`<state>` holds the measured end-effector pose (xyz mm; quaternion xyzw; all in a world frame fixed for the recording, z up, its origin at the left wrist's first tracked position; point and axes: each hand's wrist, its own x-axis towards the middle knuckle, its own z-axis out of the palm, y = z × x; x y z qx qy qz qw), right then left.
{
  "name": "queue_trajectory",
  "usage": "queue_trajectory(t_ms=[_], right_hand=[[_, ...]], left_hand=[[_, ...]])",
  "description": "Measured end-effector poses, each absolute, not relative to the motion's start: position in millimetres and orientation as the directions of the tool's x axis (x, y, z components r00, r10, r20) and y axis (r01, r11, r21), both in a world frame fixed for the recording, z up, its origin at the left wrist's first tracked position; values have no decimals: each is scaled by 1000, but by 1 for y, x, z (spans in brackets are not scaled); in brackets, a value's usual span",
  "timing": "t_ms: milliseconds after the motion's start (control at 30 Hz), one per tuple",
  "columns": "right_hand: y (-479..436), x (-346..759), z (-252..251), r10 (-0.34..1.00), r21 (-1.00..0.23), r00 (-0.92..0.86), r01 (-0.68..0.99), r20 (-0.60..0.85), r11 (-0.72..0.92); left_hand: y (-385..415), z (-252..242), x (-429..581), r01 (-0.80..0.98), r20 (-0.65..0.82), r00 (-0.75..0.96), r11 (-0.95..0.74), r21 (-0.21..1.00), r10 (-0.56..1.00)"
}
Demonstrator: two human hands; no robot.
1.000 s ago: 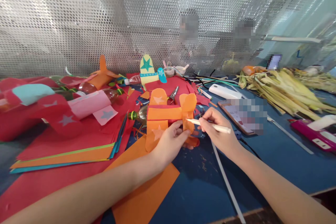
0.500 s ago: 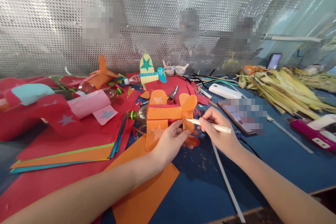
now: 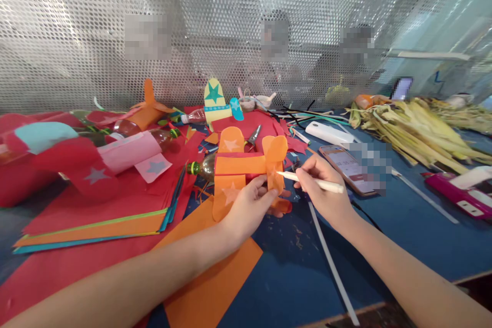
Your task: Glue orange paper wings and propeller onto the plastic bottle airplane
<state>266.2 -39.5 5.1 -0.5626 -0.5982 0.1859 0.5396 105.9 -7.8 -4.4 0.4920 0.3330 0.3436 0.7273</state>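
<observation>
An orange paper-covered bottle plane (image 3: pixel 241 165) lies on its side before me, its green cap pointing left and pale stars on its wings. My left hand (image 3: pixel 251 205) is closed around its tail end, thumb on top and fingertips partly hidden beneath. In my right hand (image 3: pixel 321 184) a white marker pen (image 3: pixel 326 185) is pinched, its tip at the orange tail piece (image 3: pixel 275 156). A faint pale mark shows near the tip. Beneath the plane's near wing lies an orange paper sheet (image 3: pixel 215 282).
Stacked coloured paper (image 3: pixel 96 215) and other bottle planes lie left. Behind are scissors (image 3: pixel 253 136) and a yellow bottle plane (image 3: pixel 215 102). On the right are a phone (image 3: pixel 351 169), a white strip (image 3: pixel 332 266), dried husks (image 3: pixel 411 130) and a magenta power strip (image 3: pixel 457 195).
The marker in my right hand has shifted slightly right and its tip a little higher on the tail piece. My left hand keeps its hold on the plane.
</observation>
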Motion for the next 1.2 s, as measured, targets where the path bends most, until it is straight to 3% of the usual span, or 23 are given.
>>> queue_trajectory(t_ms=[1200], right_hand=[[-38,269,-1,888,-814,171,501,426,294]], left_hand=[[-7,-5,106,-167,-141,547,272,948,825]])
